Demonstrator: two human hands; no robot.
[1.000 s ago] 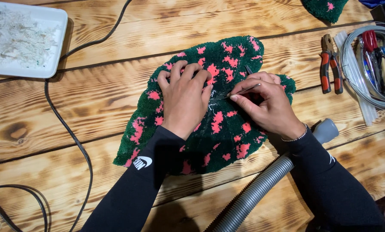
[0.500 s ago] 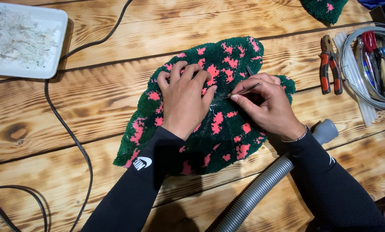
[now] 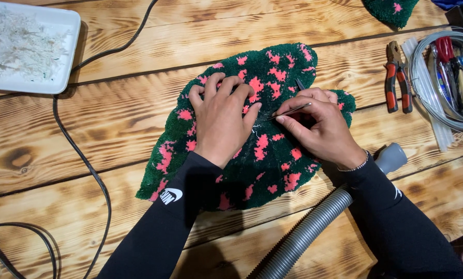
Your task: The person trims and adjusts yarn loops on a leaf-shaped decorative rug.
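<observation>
right hand (image 3: 316,126) pinching thin metal tweezers (image 3: 288,111), tips aimed left toward the left hand (image 3: 222,118), spread flat, empty, on a green-and-pink tufted rug piece (image 3: 273,155) mid-table. best kept low: pile pinned taut beside the tips, only stray white fibres plucked. rug's long axis running lower left to upper right. grey vacuum hose (image 3: 314,230) below, pliers (image 3: 397,77) at right.

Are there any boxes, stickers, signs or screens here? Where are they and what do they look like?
No boxes, signs or screens show.
Logo: small white curved mark on the black left sleeve, near the rug's lower edge.
Tray: white, rectangular, top left of the wooden table, holding pale fluffy scraps; no label on it.
</observation>
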